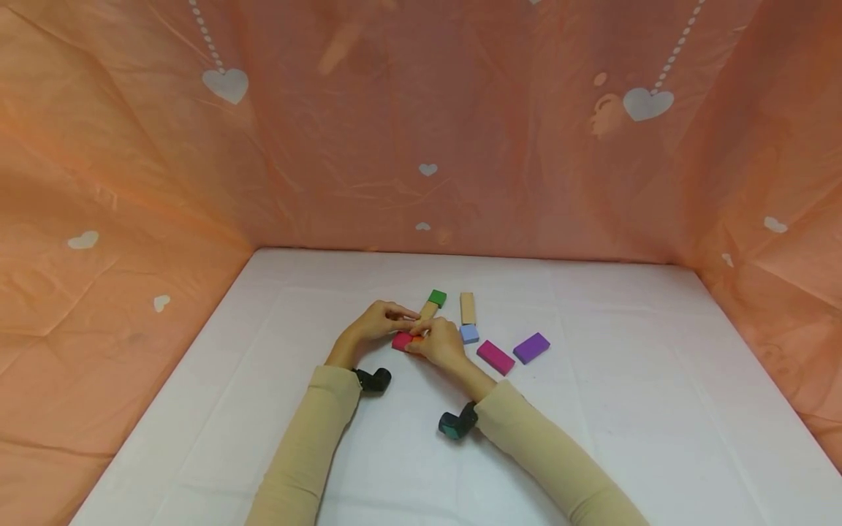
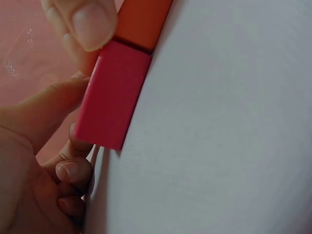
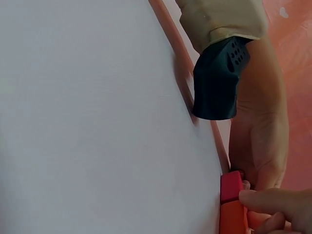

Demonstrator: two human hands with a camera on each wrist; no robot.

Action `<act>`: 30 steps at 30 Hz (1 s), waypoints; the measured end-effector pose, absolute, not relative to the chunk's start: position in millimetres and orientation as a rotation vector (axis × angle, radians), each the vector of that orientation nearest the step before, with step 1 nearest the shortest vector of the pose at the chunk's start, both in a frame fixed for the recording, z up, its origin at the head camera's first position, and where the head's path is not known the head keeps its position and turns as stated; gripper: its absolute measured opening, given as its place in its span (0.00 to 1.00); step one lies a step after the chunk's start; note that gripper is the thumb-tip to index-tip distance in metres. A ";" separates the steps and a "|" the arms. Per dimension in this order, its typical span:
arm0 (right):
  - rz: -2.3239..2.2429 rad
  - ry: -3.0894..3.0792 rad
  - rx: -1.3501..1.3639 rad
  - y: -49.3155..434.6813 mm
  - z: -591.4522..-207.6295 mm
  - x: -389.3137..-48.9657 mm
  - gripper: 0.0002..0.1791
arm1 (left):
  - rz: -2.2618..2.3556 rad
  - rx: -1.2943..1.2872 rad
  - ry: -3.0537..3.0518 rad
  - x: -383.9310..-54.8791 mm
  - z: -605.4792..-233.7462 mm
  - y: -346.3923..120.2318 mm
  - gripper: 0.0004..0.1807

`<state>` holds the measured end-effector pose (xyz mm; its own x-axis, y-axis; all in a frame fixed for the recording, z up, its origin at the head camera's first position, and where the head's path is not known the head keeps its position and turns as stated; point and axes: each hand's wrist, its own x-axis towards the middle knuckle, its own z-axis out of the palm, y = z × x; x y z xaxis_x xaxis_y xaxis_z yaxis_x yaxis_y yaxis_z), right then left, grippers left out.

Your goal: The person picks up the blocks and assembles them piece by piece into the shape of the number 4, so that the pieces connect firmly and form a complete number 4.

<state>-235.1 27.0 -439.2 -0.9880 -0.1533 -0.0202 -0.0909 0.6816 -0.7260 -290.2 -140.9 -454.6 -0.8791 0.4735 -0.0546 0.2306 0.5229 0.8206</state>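
Note:
A red block (image 1: 401, 341) and an orange block (image 1: 417, 340) lie end to end on the white table. My right hand (image 1: 442, 343) bends over the orange block and pinches it. Its thumb (image 2: 92, 27) reaches the joint between the two blocks. Just behind the red block is my left hand (image 1: 381, 320), its thumb extended toward the block's far side; whether its fingertips hold anything is hidden. Beyond both hands, a plain wooden block (image 1: 429, 310) lies slanted, a green block (image 1: 437, 298) at its far end.
Right of the hands, another wooden block (image 1: 468, 308) stands in line with a light blue block (image 1: 469, 334). A magenta block (image 1: 495, 357) and a purple block (image 1: 531, 348) lie farther right. Orange cloth with hearts (image 1: 427, 169) walls the table's back and sides.

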 end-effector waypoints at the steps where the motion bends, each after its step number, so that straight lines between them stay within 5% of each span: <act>1: -1.205 2.802 -0.198 27.1 -438.9 -235.5 0.14 | 1.287 0.582 2.493 -290.2 -454.4 -140.7 0.15; 30: -1.253 2.757 -0.200 43.6 -440.6 -232.7 0.14 | 1.284 0.507 2.494 -289.1 -456.1 -139.7 0.16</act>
